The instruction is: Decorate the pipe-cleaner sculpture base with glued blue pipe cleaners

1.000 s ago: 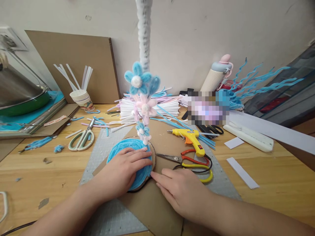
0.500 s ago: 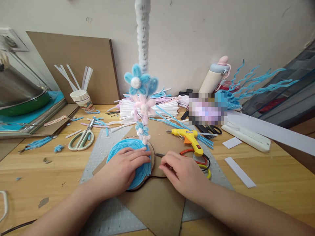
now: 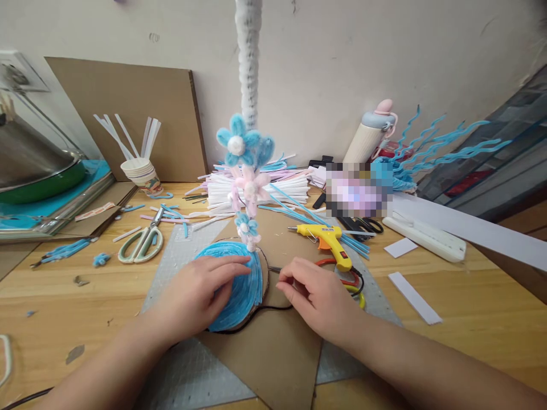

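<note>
In the head view, one blue disc lies at 7 o'clock from centre, on cardboard. One white stem rises at its 1 o'clock edge, bearing at least three flowers.

The left hand is over the disc's 8 o'clock side, thumb and fingers apart; contact is unclear. The right hand is at 3 o'clock, fingers curled near the thumb; I cannot tell whether it grips anything.

From the disc, stacked cups at 11 o'clock hold several white sticks. One bottle, contents hidden, stands between 1 and 2 o'clock. One glue gun lies at 2 o'clock. Three scissors lie at 10, 2 and 3 o'clock.
</note>
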Motion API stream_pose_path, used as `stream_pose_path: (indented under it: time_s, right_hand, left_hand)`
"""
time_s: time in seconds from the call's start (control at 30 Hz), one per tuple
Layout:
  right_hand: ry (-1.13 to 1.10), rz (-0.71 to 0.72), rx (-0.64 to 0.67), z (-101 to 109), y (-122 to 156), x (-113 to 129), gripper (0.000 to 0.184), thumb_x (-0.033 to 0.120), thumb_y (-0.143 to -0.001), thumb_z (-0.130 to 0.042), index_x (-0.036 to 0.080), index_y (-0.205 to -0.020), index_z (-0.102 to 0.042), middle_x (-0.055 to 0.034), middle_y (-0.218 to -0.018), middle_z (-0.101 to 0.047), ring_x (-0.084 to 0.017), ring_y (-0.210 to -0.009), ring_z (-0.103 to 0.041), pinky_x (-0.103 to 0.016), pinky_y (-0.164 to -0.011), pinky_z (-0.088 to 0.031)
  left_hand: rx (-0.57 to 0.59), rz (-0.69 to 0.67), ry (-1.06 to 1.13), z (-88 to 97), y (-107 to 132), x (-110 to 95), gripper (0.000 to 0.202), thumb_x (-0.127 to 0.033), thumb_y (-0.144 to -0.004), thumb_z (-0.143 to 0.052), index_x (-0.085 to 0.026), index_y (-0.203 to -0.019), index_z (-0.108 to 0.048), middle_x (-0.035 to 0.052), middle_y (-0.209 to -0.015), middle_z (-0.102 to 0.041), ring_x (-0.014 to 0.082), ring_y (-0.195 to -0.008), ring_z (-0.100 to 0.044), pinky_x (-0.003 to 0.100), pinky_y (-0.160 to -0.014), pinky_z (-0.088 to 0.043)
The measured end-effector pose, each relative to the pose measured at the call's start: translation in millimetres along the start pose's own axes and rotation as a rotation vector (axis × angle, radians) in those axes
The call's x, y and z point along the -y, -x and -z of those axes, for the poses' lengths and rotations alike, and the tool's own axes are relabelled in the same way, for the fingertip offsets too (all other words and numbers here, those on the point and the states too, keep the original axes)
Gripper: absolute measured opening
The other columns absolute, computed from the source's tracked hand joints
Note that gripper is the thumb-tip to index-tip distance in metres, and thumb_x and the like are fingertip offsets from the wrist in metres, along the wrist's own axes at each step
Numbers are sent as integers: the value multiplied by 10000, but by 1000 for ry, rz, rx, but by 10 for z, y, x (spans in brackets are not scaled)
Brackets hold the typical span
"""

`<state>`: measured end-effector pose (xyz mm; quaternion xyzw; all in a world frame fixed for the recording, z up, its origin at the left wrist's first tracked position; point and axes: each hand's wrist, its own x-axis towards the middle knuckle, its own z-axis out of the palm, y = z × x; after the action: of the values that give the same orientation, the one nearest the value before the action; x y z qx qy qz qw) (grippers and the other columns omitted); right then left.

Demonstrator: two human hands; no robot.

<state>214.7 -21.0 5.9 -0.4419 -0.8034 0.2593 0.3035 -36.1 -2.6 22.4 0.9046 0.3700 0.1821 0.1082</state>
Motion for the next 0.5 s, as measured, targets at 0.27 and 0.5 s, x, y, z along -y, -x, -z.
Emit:
stream_pose_path:
  time_s: [0.27,0.5]
  right_hand:
    - [-223,246,-186,0,105,183,143,199,-882,-609,208,-1024,-601,-28,-899,-635,-132,-784,-581,-246,-656,-477]
    - [-148,278,-196,1,123,168,107,112,-904,-551,184,-917,-629,-32,-815,-640,-124,-762,-600,-245,-678,-495]
  left_hand:
    - [2,208,748,3,73,-511,365,-130,-902,-476,-314,-1192,-599,-35,-902,-719,86,-700,-666,196,-677,-567]
    - [170,290,1066,-88,144,-584,485,-133,-884,-482,-366,-1308,-523,10,-1080,-659,104,-786,-644,264,-756,-542]
